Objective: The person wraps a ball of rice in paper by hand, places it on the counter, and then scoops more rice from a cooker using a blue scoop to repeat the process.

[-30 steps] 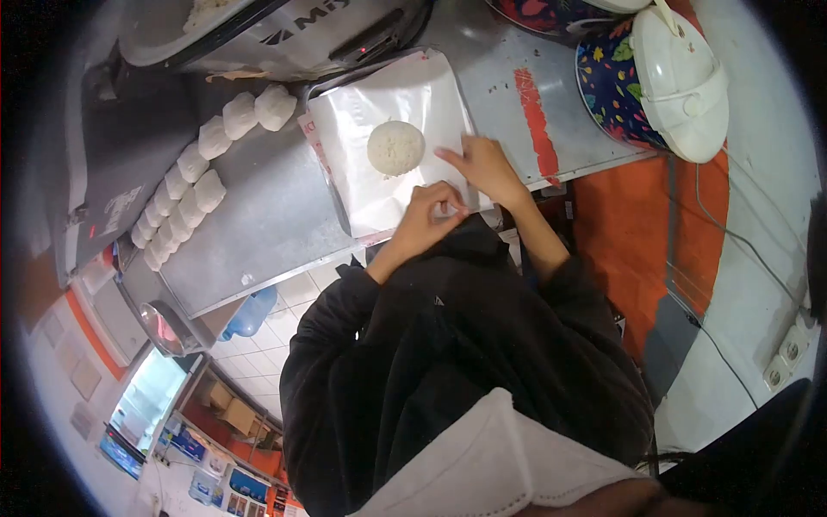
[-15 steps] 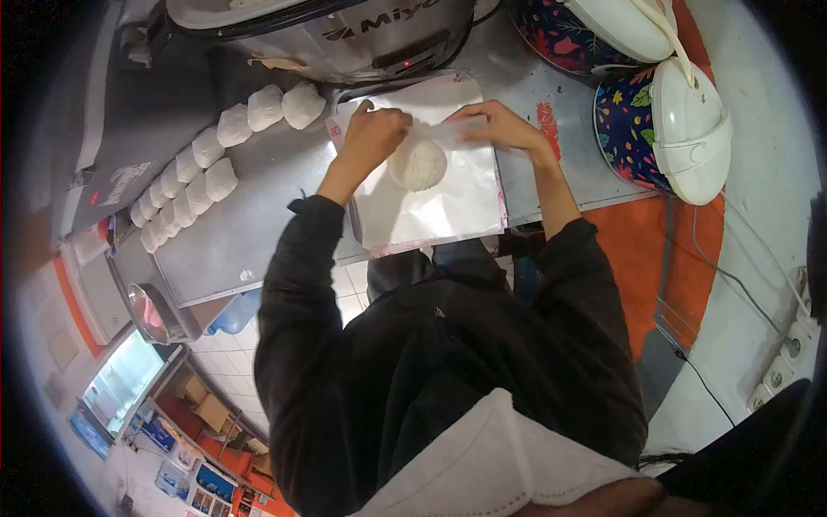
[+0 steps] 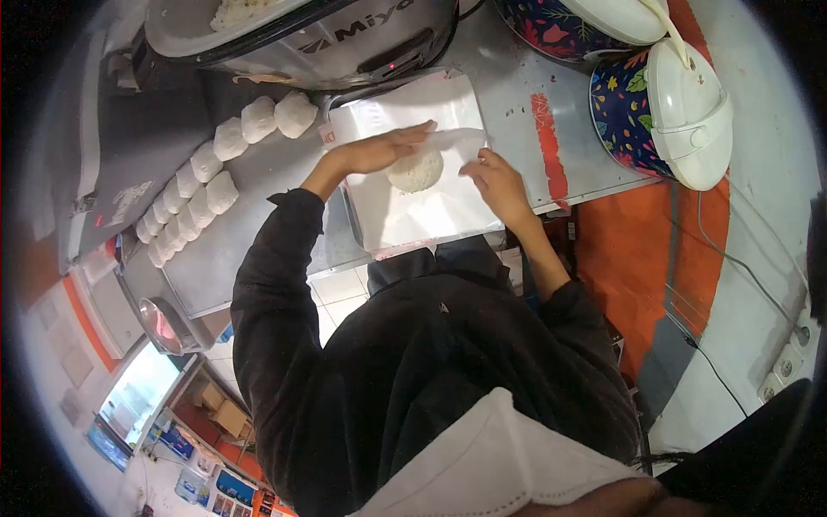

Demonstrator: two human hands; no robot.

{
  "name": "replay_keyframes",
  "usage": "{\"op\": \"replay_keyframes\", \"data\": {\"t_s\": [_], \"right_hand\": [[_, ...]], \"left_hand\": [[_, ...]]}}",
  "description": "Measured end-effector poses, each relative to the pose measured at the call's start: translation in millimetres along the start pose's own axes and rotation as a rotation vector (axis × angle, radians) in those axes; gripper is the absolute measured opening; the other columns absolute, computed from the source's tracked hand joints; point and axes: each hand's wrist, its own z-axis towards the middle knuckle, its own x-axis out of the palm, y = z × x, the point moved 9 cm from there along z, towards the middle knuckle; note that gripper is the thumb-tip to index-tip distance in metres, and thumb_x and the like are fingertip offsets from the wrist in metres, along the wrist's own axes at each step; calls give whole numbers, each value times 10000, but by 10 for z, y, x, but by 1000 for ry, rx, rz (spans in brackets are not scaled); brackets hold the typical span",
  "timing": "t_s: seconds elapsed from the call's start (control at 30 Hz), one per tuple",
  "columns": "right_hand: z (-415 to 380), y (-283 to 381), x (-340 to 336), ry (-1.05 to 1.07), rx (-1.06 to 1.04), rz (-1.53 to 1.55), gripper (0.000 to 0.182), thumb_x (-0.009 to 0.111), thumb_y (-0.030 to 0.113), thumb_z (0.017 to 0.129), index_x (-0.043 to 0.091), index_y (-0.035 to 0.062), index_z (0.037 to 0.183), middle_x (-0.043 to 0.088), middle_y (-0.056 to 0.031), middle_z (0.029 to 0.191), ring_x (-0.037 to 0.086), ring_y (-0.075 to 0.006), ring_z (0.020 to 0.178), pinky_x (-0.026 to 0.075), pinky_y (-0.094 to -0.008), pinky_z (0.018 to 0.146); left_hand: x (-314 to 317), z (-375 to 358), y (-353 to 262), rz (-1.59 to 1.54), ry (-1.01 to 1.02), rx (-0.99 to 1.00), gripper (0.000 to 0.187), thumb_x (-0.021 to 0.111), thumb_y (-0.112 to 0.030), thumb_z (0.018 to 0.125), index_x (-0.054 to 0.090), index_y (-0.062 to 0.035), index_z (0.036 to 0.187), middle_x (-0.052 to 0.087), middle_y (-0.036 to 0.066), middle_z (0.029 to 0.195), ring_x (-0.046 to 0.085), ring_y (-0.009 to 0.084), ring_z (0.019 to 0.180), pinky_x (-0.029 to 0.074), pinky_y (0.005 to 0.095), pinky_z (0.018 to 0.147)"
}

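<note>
A round mound of cooked white rice (image 3: pixel 417 171) lies on white wrapping paper (image 3: pixel 422 220), which rests on a metal tray (image 3: pixel 351 220). A flap of the paper is folded over the mound's far side. My left hand (image 3: pixel 379 151) is open and flat, fingers stretched across this flap at the rice's upper edge. On the right, my right hand (image 3: pixel 498 183) has its fingers curled at the flap's right end and seems to pinch the paper there. Its fingertips are partly hidden.
Several white wrapped parcels (image 3: pixel 231 140) stand in two rows on the metal counter (image 3: pixel 258 202) to the left. A large cooker (image 3: pixel 345 43) with rice stands behind the tray. Two patterned containers with white lids (image 3: pixel 689 116) are at the right. Cables run along the wall.
My left hand has flattened from a curled grip and now lies over the paper flap. My right hand has come down and nearer to me along the paper's right side.
</note>
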Motion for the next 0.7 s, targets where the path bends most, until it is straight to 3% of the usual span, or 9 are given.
{"op": "replay_keyframes", "data": {"t_s": [0.07,0.13,0.23,0.33,0.4,0.43,0.57,0.67,0.7], "right_hand": [[-65,100,155,-5,-211,-303,182,575,73,833,598,-13,992,623,-167,915,616,-340,830,483,-372,775],[0,-275,200,-69,189,35,213,525,-7,796,632,6,980,614,-197,986,605,-357,892,476,-407,820],[23,-9,-140,-183,97,23,181,516,6,838,647,-6,963,625,-207,932,601,-375,849,470,-396,759],[-166,46,23,59,87,220,223,495,5,867,640,1,1037,636,-215,898,609,-307,713,476,-374,706],[-296,34,-32,-21,137,218,234,487,7,880,639,10,1058,633,-203,852,573,-248,652,473,-346,672],[-348,2,-99,-98,182,217,245,480,9,892,637,18,1079,630,-192,806,537,-189,591,469,-317,637],[-496,48,-68,-22,192,304,242,478,11,897,649,27,1067,598,-139,743,426,-109,564,425,-269,566],[-638,-23,141,120,276,365,248,485,28,897,655,44,1077,553,-82,689,391,-93,553,367,-247,528],[-639,37,37,50,262,313,257,481,34,899,654,54,1087,540,-70,669,375,-89,554,355,-244,524]], "left_hand": [[133,-29,-148,292,1,131,574,389,-106,886,289,-196,1444,159,142,1521,187,321,1390,163,376,1145],[194,-45,-166,338,-35,173,606,407,-74,871,294,-253,1439,173,161,1512,211,344,1377,174,392,1143],[172,-83,-170,422,-106,124,588,434,-132,889,278,-236,1446,151,165,1516,235,363,1364,185,393,1135],[17,-206,-216,503,-280,0,552,487,-211,888,335,-215,1419,297,184,1458,404,353,1269,321,427,1053],[-116,-324,-314,804,-173,-306,506,521,-295,880,411,-192,1363,498,169,1291,558,317,1093,438,429,901],[-164,-361,-372,833,-191,-276,461,531,-309,871,461,-179,1308,597,114,1090,614,276,960,476,416,787],[-225,-291,-453,807,22,-395,467,508,-314,880,454,-185,1326,574,123,1141,602,295,991,472,430,797],[-293,-26,-207,593,101,-323,472,448,-310,910,425,-164,1359,499,147,1283,527,306,1134,423,431,916],[-258,145,-22,574,79,-104,491,414,-329,927,386,-154,1385,414,147,1366,435,307,1226,355,413,995]]}}
